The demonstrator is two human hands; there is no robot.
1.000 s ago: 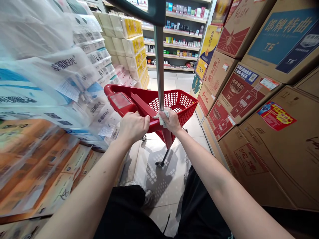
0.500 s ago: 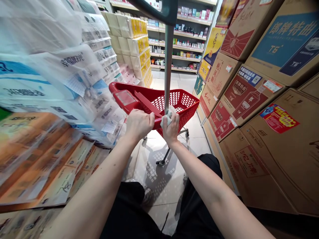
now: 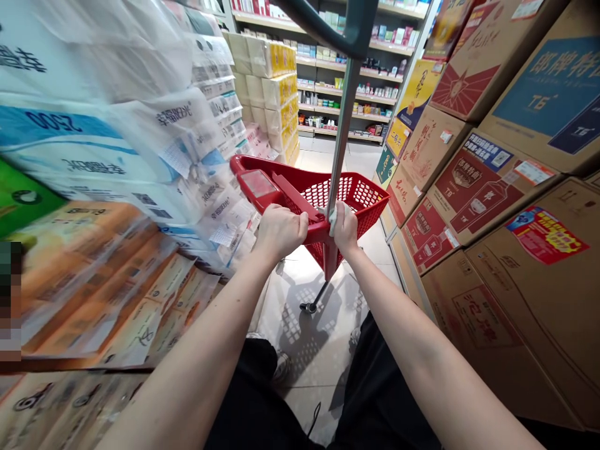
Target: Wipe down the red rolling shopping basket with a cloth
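A red plastic shopping cart [image 3: 374, 206] with a perforated basket stands in front of me. My left hand [image 3: 282, 230] is closed around its red handle bar, just right of the cart's grey panel [image 3: 259, 182]. A slim metal pole [image 3: 344, 128] rises from the cart and carries a dark curved handle [image 3: 323, 28] at the top of view. My right hand [image 3: 345, 229] is closed on a pale cloth [image 3: 332, 222], which it presses at the foot of the pole beside the bar. Part of the cloth is hidden by the fingers.
Plastic-wrapped tissue packs [image 3: 187, 125] are piled along the left, with orange packs [image 3: 94, 269] lower down. Stacked cartons [image 3: 497, 275] line the right side. Shelves of small goods [image 3: 356, 94] stand at the back. Tiled floor [image 3: 304, 369] runs between my feet and under the cart.
The cart and both hands sit further right in view. My right hand with the cloth has turned and shifted from the bar's near side to the right side of the pole's foot.
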